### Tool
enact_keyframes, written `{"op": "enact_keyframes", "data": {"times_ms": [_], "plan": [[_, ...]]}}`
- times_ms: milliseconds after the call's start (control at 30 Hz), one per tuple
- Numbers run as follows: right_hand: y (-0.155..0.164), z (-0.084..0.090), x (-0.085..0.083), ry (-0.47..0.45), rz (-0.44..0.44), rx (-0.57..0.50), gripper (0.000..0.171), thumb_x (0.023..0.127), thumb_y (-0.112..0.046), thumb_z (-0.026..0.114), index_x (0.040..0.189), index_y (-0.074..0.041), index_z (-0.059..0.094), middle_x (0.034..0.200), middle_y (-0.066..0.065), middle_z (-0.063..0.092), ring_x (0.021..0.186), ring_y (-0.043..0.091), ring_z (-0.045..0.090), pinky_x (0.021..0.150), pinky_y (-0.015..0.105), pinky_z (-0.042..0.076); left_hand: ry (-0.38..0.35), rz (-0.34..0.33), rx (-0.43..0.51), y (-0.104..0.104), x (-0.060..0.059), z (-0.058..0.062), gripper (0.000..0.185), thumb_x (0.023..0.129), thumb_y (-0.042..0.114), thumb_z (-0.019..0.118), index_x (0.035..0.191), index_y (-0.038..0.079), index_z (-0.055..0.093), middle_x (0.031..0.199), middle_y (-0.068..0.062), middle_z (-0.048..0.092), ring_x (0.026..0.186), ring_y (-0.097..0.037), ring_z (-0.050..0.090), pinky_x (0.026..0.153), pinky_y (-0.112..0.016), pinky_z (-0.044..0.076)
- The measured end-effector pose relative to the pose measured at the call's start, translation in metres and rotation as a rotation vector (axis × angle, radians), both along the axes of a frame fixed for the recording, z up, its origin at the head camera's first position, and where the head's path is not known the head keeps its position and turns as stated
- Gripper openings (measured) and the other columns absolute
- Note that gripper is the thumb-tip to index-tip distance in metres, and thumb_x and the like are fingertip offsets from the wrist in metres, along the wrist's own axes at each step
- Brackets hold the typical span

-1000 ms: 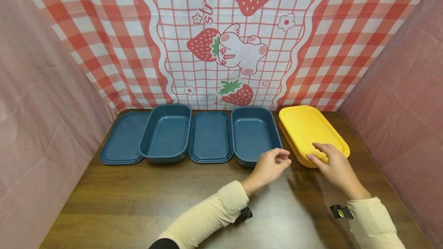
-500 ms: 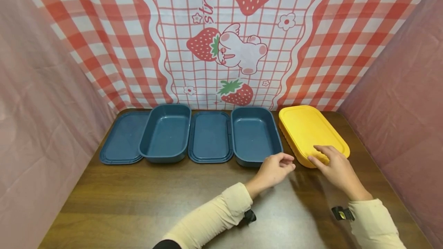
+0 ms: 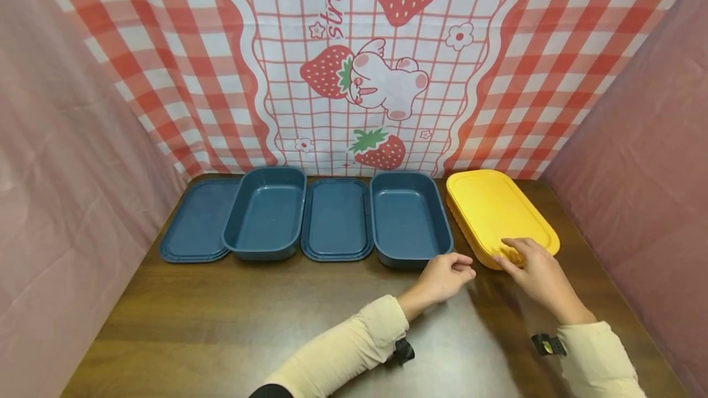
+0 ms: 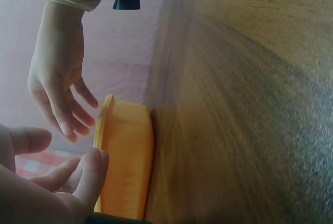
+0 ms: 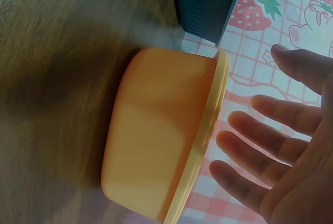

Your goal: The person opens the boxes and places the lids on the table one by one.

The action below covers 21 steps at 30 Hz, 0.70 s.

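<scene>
A yellow lidded box (image 3: 492, 207) stands at the right end of the row, its lid (image 5: 203, 140) seated on top. Over its near edge hovers my right hand (image 3: 544, 278), fingers spread and apart from the lid, as the right wrist view shows. My left hand (image 3: 445, 278) is in front of the near right corner of an uncovered blue box (image 3: 409, 214), fingers loosely bent with nothing between them. In the left wrist view the yellow box's side (image 4: 127, 156) lies beyond the left fingertips (image 4: 93, 164).
Left of that box lie a blue lid (image 3: 337, 220), a second uncovered blue box (image 3: 265, 217) and another blue lid (image 3: 199, 220). They line the back of the wooden table (image 3: 221, 324), against a strawberry-print cloth (image 3: 387, 78). Pink cloth (image 3: 72, 171) hangs on both sides.
My left hand has drifted right and slightly toward the table's front. The right hand has shifted slightly toward the front as well. The boxes and lids stay put.
</scene>
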State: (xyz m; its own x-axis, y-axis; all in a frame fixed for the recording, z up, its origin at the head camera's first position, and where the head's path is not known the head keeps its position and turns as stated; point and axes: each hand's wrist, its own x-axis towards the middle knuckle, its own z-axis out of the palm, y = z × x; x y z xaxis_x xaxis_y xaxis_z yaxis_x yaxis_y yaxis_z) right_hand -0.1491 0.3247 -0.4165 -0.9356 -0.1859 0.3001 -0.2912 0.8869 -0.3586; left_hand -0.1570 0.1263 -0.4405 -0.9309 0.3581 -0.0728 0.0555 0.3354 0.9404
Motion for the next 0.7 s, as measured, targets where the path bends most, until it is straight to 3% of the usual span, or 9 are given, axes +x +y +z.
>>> {"op": "enact_keyframes", "data": {"times_ms": [267, 700], "plan": [[0.002, -0.005, 0.002, 0.016, 0.005, 0.023, 0.043, 0.088, -0.021, 0.072, 0.117, 0.009, 0.062, 0.109, 0.029, 0.063, 0.101, 0.048, 0.058, 0.083, 0.062, 0.046, -0.054, 0.01, -0.01, 0.006, 0.001, -0.004, 0.031, 0.09, 0.02, 0.066, 0.119, 0.007, 0.067, 0.099, 0.001, 0.076, 0.087, -0.004, 0.068, 0.075, -0.014, 0.049], [0.003, -0.011, 0.003, 0.067, -0.001, 0.038, 0.045, 0.081, -0.018, 0.078, 0.112, 0.01, 0.064, 0.109, 0.028, 0.061, 0.098, 0.046, 0.058, 0.081, 0.061, 0.046, -0.018, 0.077, 0.014, 0.017, 0.0, -0.019, 0.029, 0.09, 0.016, 0.066, 0.117, 0.005, 0.068, 0.098, -0.003, 0.076, 0.086, -0.004, 0.07, 0.072, -0.013, 0.049]]}}
